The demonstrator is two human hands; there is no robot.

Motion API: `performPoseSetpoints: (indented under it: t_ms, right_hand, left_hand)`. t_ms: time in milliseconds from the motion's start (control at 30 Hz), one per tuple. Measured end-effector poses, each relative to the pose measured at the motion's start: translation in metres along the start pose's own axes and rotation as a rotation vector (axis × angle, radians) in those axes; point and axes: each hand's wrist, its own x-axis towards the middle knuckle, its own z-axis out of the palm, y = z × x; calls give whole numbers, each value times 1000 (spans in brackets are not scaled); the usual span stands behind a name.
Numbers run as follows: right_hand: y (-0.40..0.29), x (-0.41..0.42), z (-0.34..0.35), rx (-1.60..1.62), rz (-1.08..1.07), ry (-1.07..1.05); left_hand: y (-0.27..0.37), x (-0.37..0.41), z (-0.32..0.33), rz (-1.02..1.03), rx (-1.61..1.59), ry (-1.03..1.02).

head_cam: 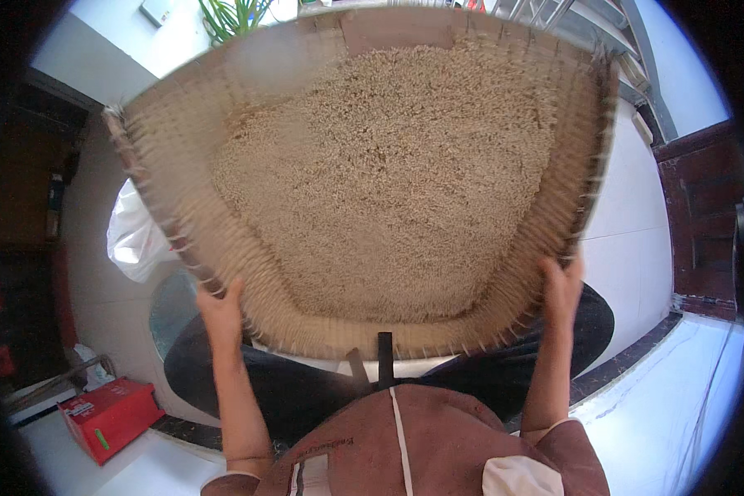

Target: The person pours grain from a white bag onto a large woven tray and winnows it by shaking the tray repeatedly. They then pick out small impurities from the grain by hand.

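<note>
Before me is a large woven winnowing basket (322,338), its rim bound with pale stitching. A broad layer of tan grain (384,180) covers its floor, blurred in places. My left hand (221,313) grips the rim at the near left, thumb over the inner side. On the near right, my right hand (562,288) clasps the opposite rim in the same manner. Both hands' fingers are mostly hidden beneath the basket. The basket is held above my lap, over the dark trousers (273,384). A brown patch (398,30) shows at its far edge.
A white plastic bag (133,239) lies on the floor at the left. Lower left stands a red box (108,418). A green plant (232,18) grows beyond the basket, and a metal ladder-like frame (570,22) stands at the far right. A dark wooden door (704,211) is at the right.
</note>
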Motion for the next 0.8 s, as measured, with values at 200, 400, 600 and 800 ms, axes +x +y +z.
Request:
performPoseSetpoints:
  t_ms: [200, 400, 600, 800]
  right_hand:
    - [103, -4, -3, -92, 184, -38]
    - [122, 16, 10, -162, 230, -56]
    - [12, 24, 7, -75, 61, -53]
    - [129, 10, -11, -248, 32, 46]
  left_hand:
    - [-77, 2, 36, 11, 78, -78]
    - [-128, 42, 37, -5, 126, -195]
    - [-32, 28, 19, 20, -21, -98]
    - [-79, 21, 35, 81, 150, -80]
